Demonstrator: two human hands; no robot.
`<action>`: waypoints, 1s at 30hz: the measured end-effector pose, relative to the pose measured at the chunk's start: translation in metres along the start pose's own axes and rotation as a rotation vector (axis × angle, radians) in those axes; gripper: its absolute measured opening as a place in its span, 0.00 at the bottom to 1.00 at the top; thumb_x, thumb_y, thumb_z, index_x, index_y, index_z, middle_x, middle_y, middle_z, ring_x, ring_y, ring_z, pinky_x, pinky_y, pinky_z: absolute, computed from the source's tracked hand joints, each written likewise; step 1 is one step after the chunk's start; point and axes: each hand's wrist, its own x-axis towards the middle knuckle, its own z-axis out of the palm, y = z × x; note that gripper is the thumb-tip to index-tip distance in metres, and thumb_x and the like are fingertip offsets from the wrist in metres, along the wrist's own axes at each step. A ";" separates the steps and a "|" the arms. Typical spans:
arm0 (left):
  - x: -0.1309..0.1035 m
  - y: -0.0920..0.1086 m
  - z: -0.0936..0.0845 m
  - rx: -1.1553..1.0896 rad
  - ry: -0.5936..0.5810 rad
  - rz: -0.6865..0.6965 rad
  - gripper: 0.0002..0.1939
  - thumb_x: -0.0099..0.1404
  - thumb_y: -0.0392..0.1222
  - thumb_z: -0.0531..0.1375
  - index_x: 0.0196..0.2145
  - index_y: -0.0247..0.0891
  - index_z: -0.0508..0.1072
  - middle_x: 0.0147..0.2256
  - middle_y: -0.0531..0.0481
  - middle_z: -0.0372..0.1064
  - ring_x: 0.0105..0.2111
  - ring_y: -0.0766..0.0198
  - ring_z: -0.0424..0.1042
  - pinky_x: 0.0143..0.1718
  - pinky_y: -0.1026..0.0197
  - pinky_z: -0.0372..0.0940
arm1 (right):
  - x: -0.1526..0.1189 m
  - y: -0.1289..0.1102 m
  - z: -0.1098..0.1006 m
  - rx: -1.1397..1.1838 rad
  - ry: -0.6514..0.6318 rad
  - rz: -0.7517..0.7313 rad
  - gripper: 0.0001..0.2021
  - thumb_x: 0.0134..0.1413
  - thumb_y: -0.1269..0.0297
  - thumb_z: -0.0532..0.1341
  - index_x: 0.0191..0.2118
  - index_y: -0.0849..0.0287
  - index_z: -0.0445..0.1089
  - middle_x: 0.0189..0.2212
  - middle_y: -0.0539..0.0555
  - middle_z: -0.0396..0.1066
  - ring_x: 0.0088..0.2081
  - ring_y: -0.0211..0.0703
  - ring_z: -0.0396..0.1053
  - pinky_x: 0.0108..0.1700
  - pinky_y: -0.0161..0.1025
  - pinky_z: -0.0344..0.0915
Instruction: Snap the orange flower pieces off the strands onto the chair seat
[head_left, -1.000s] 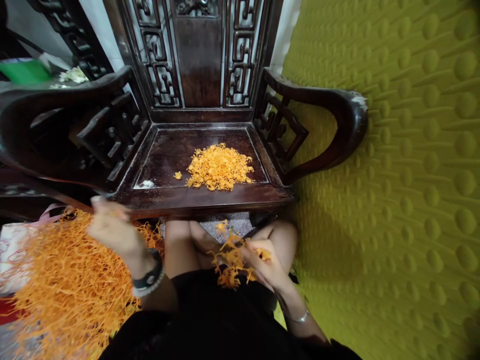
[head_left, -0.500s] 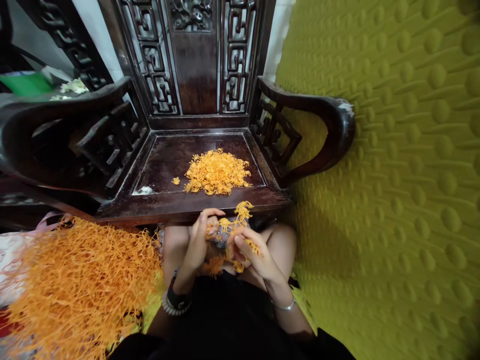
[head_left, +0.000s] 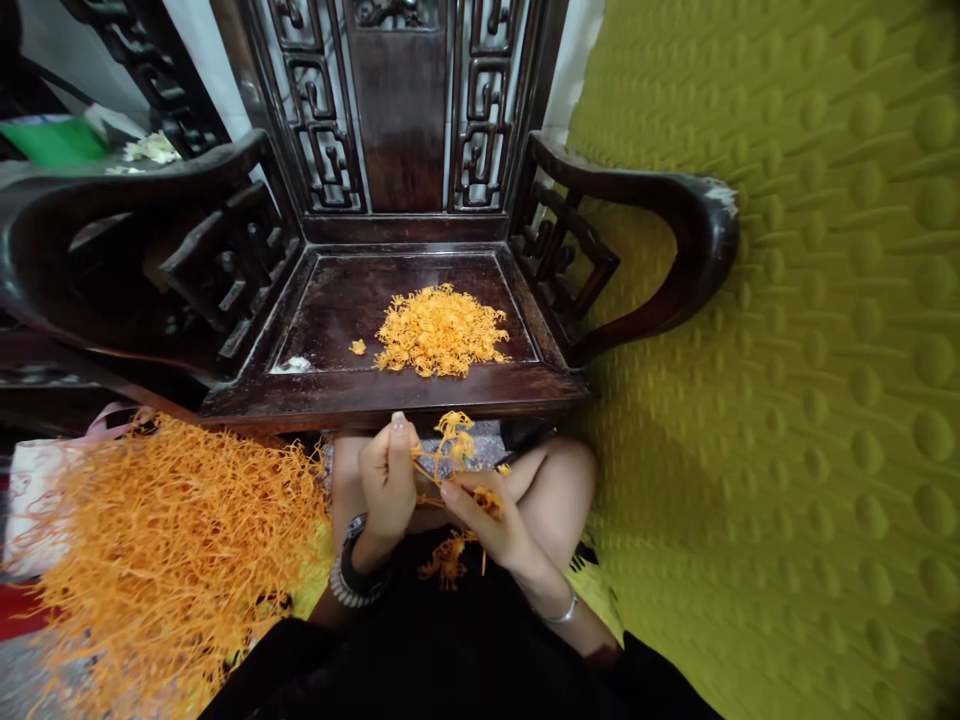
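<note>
Above my lap, both hands work on an orange plastic strand (head_left: pixel 454 430) with small, spidery, flower-like pieces along it. My left hand (head_left: pixel 388 475) is closed in a pinch, thumb up, with a thin end of the strand at its fingertips. My right hand (head_left: pixel 487 515) is closed around the strand's other part, and some pieces poke out between its fingers. An orange cluster (head_left: pixel 448 560) dangles below the right hand. Just beyond my hands, a pile of loose orange-yellow pieces (head_left: pixel 442 330) lies on the wooden chair seat (head_left: pixel 330 290). One single piece (head_left: pixel 358 347) sits left of that pile.
A big tangled heap of orange strands (head_left: pixel 187 540) stands at my left, against a white bag (head_left: pixel 30 480). The dark carved chair has armrests (head_left: pixel 660 200) on both sides. Right of it is a bumpy yellow-green surface (head_left: pixel 825 400). A green item (head_left: pixel 56 140) lies far left.
My left hand has turned thumb up and pulled slightly left and away from the strand. My right hand stays on it, a little lower. The view has shifted slightly.
</note>
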 end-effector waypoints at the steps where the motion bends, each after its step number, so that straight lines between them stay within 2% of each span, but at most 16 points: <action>1: 0.001 0.000 0.000 -0.018 0.028 0.009 0.23 0.71 0.52 0.49 0.21 0.39 0.55 0.19 0.55 0.50 0.20 0.69 0.52 0.23 0.63 0.51 | -0.002 -0.001 0.000 0.010 0.015 -0.013 0.25 0.59 0.46 0.55 0.18 0.57 0.57 0.14 0.46 0.50 0.19 0.34 0.47 0.22 0.36 0.49; 4: 0.019 0.005 -0.016 -0.073 0.152 0.070 0.23 0.70 0.51 0.51 0.20 0.38 0.53 0.18 0.57 0.46 0.19 0.70 0.48 0.21 0.65 0.49 | -0.011 0.003 -0.010 0.080 0.038 -0.065 0.25 0.56 0.47 0.59 0.16 0.57 0.56 0.14 0.46 0.50 0.18 0.33 0.46 0.21 0.36 0.47; 7: 0.049 0.016 -0.053 -0.170 0.338 0.163 0.24 0.72 0.49 0.46 0.21 0.38 0.47 0.18 0.58 0.36 0.17 0.71 0.38 0.19 0.67 0.42 | -0.025 0.015 -0.032 0.124 0.092 -0.082 0.29 0.56 0.46 0.58 0.14 0.56 0.47 0.12 0.44 0.41 0.17 0.31 0.39 0.19 0.37 0.39; 8: 0.057 0.019 -0.065 -0.243 0.467 0.226 0.24 0.73 0.47 0.46 0.20 0.37 0.46 0.18 0.58 0.36 0.17 0.72 0.37 0.18 0.67 0.41 | -0.028 0.019 -0.040 0.127 0.121 -0.083 0.30 0.57 0.46 0.58 0.14 0.56 0.45 0.12 0.44 0.39 0.17 0.31 0.38 0.19 0.37 0.37; 9: 0.062 0.023 -0.074 -0.302 0.453 0.206 0.25 0.74 0.48 0.42 0.20 0.37 0.45 0.18 0.58 0.36 0.16 0.72 0.37 0.18 0.67 0.41 | -0.030 0.022 -0.046 0.127 0.149 -0.087 0.30 0.57 0.47 0.58 0.14 0.56 0.43 0.13 0.43 0.38 0.17 0.31 0.37 0.19 0.37 0.36; 10: 0.064 0.025 -0.080 -0.378 0.432 0.193 0.27 0.74 0.51 0.39 0.19 0.37 0.44 0.17 0.58 0.35 0.16 0.72 0.37 0.17 0.67 0.40 | -0.031 0.023 -0.050 0.129 0.159 -0.090 0.30 0.57 0.47 0.58 0.15 0.56 0.42 0.13 0.43 0.37 0.17 0.31 0.36 0.20 0.38 0.35; 12: 0.062 0.029 -0.077 -0.513 0.318 0.118 0.29 0.73 0.55 0.37 0.17 0.37 0.42 0.15 0.58 0.34 0.14 0.73 0.37 0.16 0.67 0.41 | -0.028 0.021 -0.052 0.131 0.168 -0.102 0.31 0.56 0.48 0.59 0.14 0.56 0.42 0.12 0.43 0.36 0.17 0.31 0.35 0.20 0.38 0.34; 15: 0.049 0.029 -0.051 -0.605 0.117 -0.112 0.28 0.72 0.50 0.46 0.17 0.37 0.43 0.15 0.59 0.36 0.13 0.74 0.38 0.14 0.69 0.43 | -0.019 0.011 -0.048 0.142 0.121 -0.171 0.31 0.56 0.50 0.60 0.13 0.57 0.41 0.12 0.43 0.38 0.16 0.31 0.37 0.21 0.38 0.36; 18: 0.038 0.025 -0.026 -0.551 -0.084 -0.378 0.24 0.70 0.48 0.53 0.20 0.37 0.50 0.16 0.60 0.42 0.14 0.76 0.44 0.17 0.71 0.51 | -0.013 0.002 -0.044 0.172 0.060 -0.237 0.32 0.56 0.53 0.60 0.13 0.58 0.39 0.11 0.43 0.39 0.16 0.30 0.38 0.21 0.38 0.38; 20: 0.033 0.022 -0.015 -0.493 -0.185 -0.447 0.20 0.69 0.49 0.55 0.23 0.37 0.55 0.17 0.60 0.48 0.16 0.75 0.50 0.20 0.71 0.56 | -0.011 -0.002 -0.041 0.176 0.046 -0.214 0.32 0.55 0.53 0.61 0.13 0.58 0.40 0.11 0.44 0.41 0.16 0.30 0.40 0.21 0.37 0.40; 23: 0.027 0.018 -0.006 -0.395 -0.288 -0.398 0.10 0.66 0.47 0.58 0.35 0.39 0.63 0.22 0.58 0.61 0.19 0.74 0.55 0.21 0.71 0.55 | -0.010 -0.002 -0.038 0.180 0.028 -0.162 0.31 0.54 0.54 0.62 0.11 0.57 0.43 0.10 0.44 0.44 0.16 0.30 0.40 0.20 0.36 0.40; 24: 0.025 0.017 -0.004 -0.352 -0.306 -0.363 0.10 0.66 0.46 0.58 0.40 0.39 0.63 0.25 0.56 0.65 0.19 0.74 0.55 0.21 0.71 0.55 | -0.009 -0.002 -0.038 0.184 0.023 -0.153 0.31 0.53 0.54 0.62 0.11 0.57 0.43 0.10 0.44 0.44 0.16 0.30 0.40 0.20 0.36 0.40; 26: 0.022 0.016 -0.002 -0.245 -0.312 -0.295 0.14 0.66 0.47 0.58 0.46 0.40 0.63 0.27 0.56 0.66 0.20 0.73 0.54 0.21 0.70 0.53 | -0.007 0.000 -0.039 0.197 0.005 -0.153 0.31 0.53 0.54 0.62 0.12 0.57 0.43 0.10 0.43 0.43 0.15 0.30 0.40 0.20 0.36 0.40; 28: 0.019 0.016 -0.002 -0.126 -0.313 -0.249 0.14 0.68 0.51 0.54 0.44 0.39 0.66 0.23 0.57 0.61 0.21 0.71 0.54 0.23 0.68 0.53 | -0.004 0.003 -0.041 0.200 -0.034 -0.159 0.30 0.54 0.54 0.62 0.12 0.58 0.44 0.10 0.43 0.44 0.15 0.29 0.42 0.20 0.36 0.41; 30: 0.016 0.017 -0.004 -0.020 -0.372 -0.223 0.22 0.70 0.58 0.46 0.36 0.38 0.69 0.21 0.55 0.58 0.22 0.69 0.57 0.24 0.66 0.54 | -0.003 0.005 -0.044 0.188 -0.075 -0.151 0.30 0.53 0.55 0.63 0.12 0.58 0.45 0.10 0.44 0.46 0.14 0.29 0.43 0.19 0.36 0.41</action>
